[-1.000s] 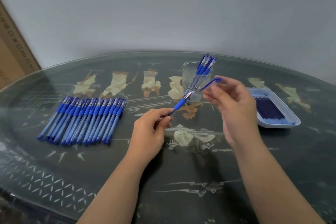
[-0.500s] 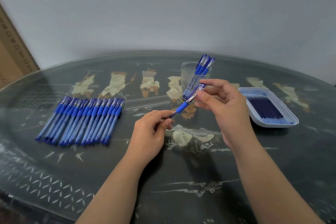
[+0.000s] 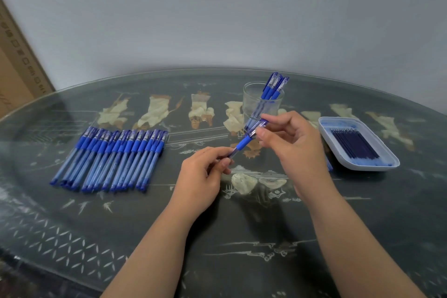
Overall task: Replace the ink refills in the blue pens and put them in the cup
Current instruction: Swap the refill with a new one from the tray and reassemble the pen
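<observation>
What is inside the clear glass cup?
Several capped blue pens lean against the right rim of the clear glass cup. Their lower ends are partly covered by the right hand and the blue plastic pen it holds.

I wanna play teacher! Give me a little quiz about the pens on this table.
1. True or false: the left hand and the right hand hold one pen together.
2. Fill in: the glass cup holds a few blue ___.
3. The dark refills lie in: A the glass cup, B the white tray, C the left hand.

Key: 1 true; 2 pens; 3 B.
</observation>
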The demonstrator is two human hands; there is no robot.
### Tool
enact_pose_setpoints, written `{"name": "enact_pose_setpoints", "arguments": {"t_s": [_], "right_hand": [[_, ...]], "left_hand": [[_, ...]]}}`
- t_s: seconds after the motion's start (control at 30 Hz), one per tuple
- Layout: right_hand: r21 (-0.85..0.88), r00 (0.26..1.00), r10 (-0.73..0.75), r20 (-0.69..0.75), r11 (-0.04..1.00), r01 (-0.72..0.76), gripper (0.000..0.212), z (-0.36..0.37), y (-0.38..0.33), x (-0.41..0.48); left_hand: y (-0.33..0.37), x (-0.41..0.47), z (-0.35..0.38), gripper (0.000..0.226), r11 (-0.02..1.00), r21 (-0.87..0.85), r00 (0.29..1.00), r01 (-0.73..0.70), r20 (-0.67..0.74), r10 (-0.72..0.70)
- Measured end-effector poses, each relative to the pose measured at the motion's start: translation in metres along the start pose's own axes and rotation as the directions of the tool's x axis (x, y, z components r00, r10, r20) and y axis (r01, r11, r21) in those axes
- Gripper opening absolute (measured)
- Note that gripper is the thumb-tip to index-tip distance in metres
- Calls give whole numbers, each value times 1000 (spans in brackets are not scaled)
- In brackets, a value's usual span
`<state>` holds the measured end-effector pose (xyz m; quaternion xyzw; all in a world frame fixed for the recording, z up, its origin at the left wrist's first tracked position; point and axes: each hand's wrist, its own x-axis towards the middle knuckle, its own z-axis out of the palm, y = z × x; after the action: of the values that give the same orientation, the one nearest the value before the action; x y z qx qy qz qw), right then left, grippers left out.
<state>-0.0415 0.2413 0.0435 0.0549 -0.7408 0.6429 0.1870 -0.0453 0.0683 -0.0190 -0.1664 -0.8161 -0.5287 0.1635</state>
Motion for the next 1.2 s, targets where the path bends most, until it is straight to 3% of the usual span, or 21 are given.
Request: {"name": "enact_pose_setpoints", "arguments": {"t_s": [0.47, 0.57, 0.73, 0.87, 1.0, 1.2], "right_hand": [[-78, 1000, 0, 2, 997, 0, 14, 10, 6, -1], [-104, 999, -45, -15, 994, 43, 21, 10, -5, 3], [-41, 943, -113, -312, 994, 105, 23, -21, -44, 39], [-108, 883, -165, -439, 986, 131, 22, -40, -62, 75], [-203, 909, -166, -382, 975, 93, 25, -32, -52, 98], [-348, 973, -48, -227, 937, -35, 21, -17, -18, 104]], "left_hand": [[0, 0, 2, 29, 996, -33, 997, 81, 19, -81], [3, 2, 1, 28, 994, -85, 997, 63, -34, -66], [6, 4, -9, 24, 974, -150, 953, 167, -229, -199], [0, 7, -10, 24, 953, -162, 923, 255, -251, -290], [-1, 8, -10, 24, 942, -168, 914, 290, -244, -325], [-1, 8, -9, 23, 937, -173, 908, 302, -246, -338]]}}
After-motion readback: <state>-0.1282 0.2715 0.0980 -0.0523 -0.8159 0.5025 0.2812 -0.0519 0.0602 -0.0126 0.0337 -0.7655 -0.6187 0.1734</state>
